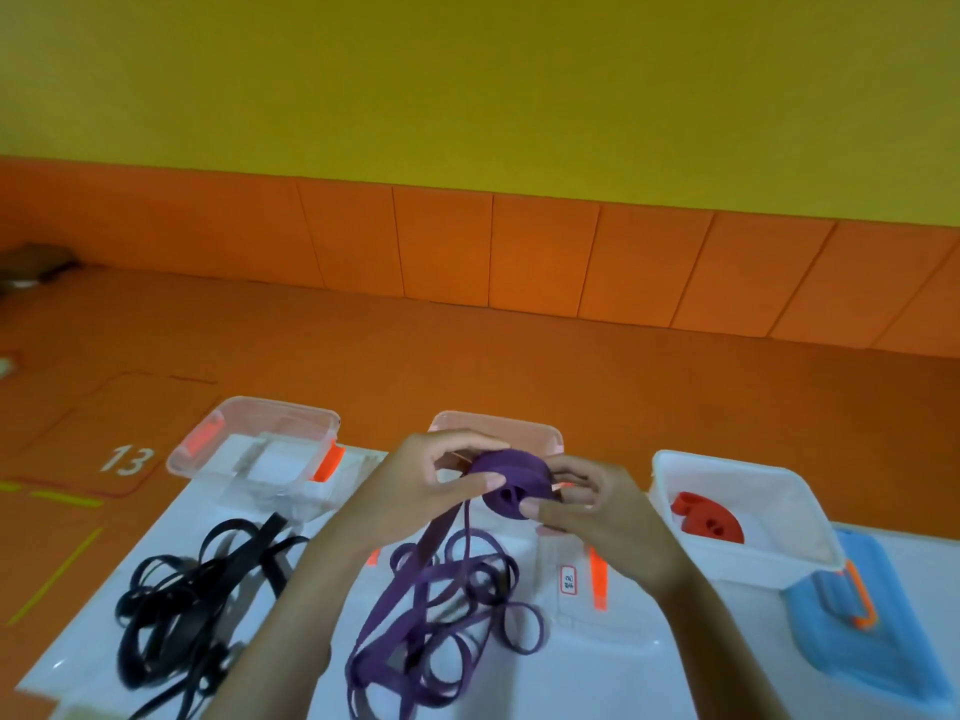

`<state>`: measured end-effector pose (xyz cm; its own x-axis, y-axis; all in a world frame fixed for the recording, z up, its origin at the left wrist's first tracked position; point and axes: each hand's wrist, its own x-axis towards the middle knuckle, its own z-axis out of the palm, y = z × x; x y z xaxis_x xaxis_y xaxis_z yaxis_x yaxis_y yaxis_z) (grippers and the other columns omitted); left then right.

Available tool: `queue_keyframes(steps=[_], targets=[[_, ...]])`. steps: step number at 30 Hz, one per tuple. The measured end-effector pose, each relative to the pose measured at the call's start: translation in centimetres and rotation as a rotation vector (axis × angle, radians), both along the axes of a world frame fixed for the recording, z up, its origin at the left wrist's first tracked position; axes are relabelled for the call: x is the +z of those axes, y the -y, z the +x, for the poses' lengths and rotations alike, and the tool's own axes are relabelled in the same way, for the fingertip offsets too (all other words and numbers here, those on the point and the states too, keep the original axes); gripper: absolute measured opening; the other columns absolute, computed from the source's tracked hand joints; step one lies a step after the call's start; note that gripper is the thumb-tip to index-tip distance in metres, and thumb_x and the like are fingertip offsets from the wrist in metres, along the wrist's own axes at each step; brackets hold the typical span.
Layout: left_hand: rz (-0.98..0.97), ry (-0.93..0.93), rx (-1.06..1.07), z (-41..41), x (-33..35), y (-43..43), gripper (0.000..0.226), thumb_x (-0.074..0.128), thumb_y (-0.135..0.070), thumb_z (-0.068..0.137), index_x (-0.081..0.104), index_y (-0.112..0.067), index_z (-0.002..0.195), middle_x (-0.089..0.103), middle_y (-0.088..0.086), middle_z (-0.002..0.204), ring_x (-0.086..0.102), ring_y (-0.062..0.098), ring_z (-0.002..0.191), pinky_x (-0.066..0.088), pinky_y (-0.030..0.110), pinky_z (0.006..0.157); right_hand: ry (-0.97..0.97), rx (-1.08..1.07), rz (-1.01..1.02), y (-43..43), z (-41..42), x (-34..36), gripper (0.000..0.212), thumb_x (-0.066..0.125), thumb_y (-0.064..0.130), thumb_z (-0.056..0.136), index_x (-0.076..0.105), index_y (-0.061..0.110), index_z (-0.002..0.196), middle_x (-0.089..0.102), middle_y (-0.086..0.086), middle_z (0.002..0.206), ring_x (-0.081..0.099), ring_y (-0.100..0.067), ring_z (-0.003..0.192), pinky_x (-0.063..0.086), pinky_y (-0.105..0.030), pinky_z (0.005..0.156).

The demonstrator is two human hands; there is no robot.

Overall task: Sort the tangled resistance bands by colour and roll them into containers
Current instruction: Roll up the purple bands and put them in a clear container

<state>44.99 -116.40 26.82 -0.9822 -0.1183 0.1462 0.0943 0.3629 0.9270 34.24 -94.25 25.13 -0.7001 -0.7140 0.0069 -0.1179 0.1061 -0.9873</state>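
Both hands hold a partly rolled purple band (511, 483) above the middle clear container (550, 439). My left hand (441, 478) pinches the roll's left side with thumb and fingers. My right hand (582, 504) grips its right side. The band's loose tail hangs down into a tangled purple heap (447, 600) on the white table. A tangle of black bands (197, 595) lies to the left, in front of the left clear container (260, 449). A rolled red band (706, 522) sits inside the white container (800, 522) on the right.
A blue lid (862, 626) with an orange clip lies at the right, under the white container's corner. A clear lid (587, 589) with an orange latch lies right of the purple heap. The white table (675, 683) stands on an orange floor, near an orange and yellow wall.
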Motion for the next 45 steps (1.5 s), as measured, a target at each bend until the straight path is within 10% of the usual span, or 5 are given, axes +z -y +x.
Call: queue_keyframes(steps=[9,18,26,33,45], targets=[[0.127,0.037,-0.005,0.9,1.3,-3.3,0.022,0.082,-0.023,0.092,0.081,-0.023,0.114,0.082,0.000,0.112,0.077,0.019,0.105,0.061,0.029,0.093,0.307,-0.118,-0.302,-2.5,2.3,-0.4,0.034,0.093,0.029,0.076,0.081,0.009,0.101,0.079,-0.016,0.110,0.077,-0.032,0.105,0.065,-0.037,0.086],[-0.113,0.141,-0.127,2.5,2.4,-2.9,0.022,0.082,-0.026,0.094,0.081,-0.021,0.116,0.081,-0.009,0.112,0.076,0.010,0.106,0.059,0.024,0.094,0.013,-0.052,-0.118,-4.2,3.6,0.8,0.028,0.090,0.023,0.084,0.082,0.031,0.109,0.081,0.001,0.106,0.079,-0.020,0.096,0.066,-0.033,0.075],[0.167,-0.093,0.116,4.1,0.6,-1.9,0.036,0.093,-0.021,0.082,0.080,-0.020,0.116,0.083,0.000,0.108,0.079,0.019,0.101,0.062,0.029,0.090,0.198,-0.164,-0.325,-0.8,5.5,-0.2,0.027,0.089,0.024,0.081,0.082,0.021,0.107,0.081,-0.010,0.109,0.079,-0.029,0.103,0.065,-0.032,0.081],[0.152,0.007,0.001,3.9,-1.5,3.0,0.034,0.092,-0.019,0.082,0.084,-0.035,0.111,0.083,-0.005,0.109,0.079,0.015,0.099,0.063,0.026,0.087,-0.058,-0.064,-0.062,2.2,4.8,0.2,0.027,0.089,0.020,0.084,0.081,0.040,0.102,0.081,0.010,0.105,0.076,-0.010,0.100,0.059,-0.018,0.083],[0.151,0.071,-0.141,1.9,-3.7,11.2,0.028,0.091,-0.016,0.085,0.081,-0.017,0.112,0.084,-0.004,0.101,0.080,0.014,0.094,0.063,0.023,0.082,-0.007,-0.102,-0.017,8.8,3.3,-0.7,0.030,0.093,0.026,0.079,0.081,0.012,0.103,0.082,-0.010,0.101,0.080,-0.028,0.095,0.064,-0.028,0.077]])
